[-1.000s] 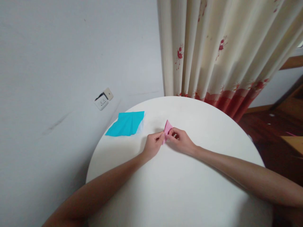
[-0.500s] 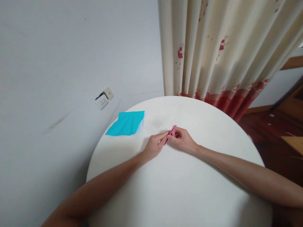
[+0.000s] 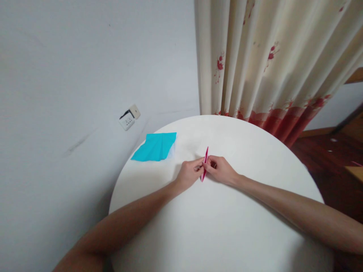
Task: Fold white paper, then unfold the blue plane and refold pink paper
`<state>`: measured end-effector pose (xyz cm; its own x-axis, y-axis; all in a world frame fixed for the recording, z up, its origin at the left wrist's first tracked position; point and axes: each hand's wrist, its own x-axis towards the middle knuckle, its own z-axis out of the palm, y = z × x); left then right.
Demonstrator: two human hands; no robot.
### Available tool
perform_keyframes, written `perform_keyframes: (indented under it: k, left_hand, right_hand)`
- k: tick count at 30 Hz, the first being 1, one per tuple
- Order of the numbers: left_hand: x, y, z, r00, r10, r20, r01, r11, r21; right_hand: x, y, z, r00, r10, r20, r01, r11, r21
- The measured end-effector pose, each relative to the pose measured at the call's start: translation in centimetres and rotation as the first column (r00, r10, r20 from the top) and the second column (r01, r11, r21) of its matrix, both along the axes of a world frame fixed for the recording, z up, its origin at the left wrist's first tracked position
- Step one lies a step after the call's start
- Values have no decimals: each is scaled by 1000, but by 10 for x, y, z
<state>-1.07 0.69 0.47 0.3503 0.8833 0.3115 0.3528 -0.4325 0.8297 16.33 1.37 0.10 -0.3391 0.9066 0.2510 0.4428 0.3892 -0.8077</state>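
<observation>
Between my two hands stands a piece of folded pink paper (image 3: 207, 152), narrow and seen nearly edge-on, pointed at both ends. My left hand (image 3: 189, 173) pinches it from the left side, fingertips against its middle. From the right, my right hand (image 3: 222, 169) grips the same paper with thumb and bent fingers. Both hands are just above the white round table (image 3: 221, 223). The fingers hide the paper's middle part.
A creased sheet of blue paper (image 3: 155, 147) lies at the table's back left, with a whitish sheet edge beside it. Behind stand a wall with a socket (image 3: 127, 121) and a cream curtain (image 3: 249, 68) with red flowers.
The pink paper has turned from a slant to nearly upright in view, still held by both hands. My left fingers have bent more. The whole view has shifted slightly.
</observation>
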Motion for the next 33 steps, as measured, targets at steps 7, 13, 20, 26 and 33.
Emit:
perform_keyframes:
  k: [7, 13, 20, 26, 33]
  left_hand:
    - [1, 3, -1, 995, 97, 13, -97, 995, 20]
    - [-3, 9, -3, 969, 248, -10, -247, 967, 63]
    - [2, 10, -2, 990, 121, 69, -111, 983, -143]
    - [5, 0, 8, 1000, -1, 11, 2, 996, -92]
    - [1, 9, -3, 969, 147, -197, -144, 989, 34]
  right_hand:
    - [1, -1, -1, 991, -115, 64, 112, 992, 52]
    - [2, -2, 2, 986, -161, 42, 158, 985, 69]
    - [-2, -6, 3, 999, -23, 33, 22, 999, 31]
    - [-1, -5, 7, 1000, 1, 18, -2, 999, 39]
    - [-4, -9, 12, 993, 86, 86, -92, 993, 69]
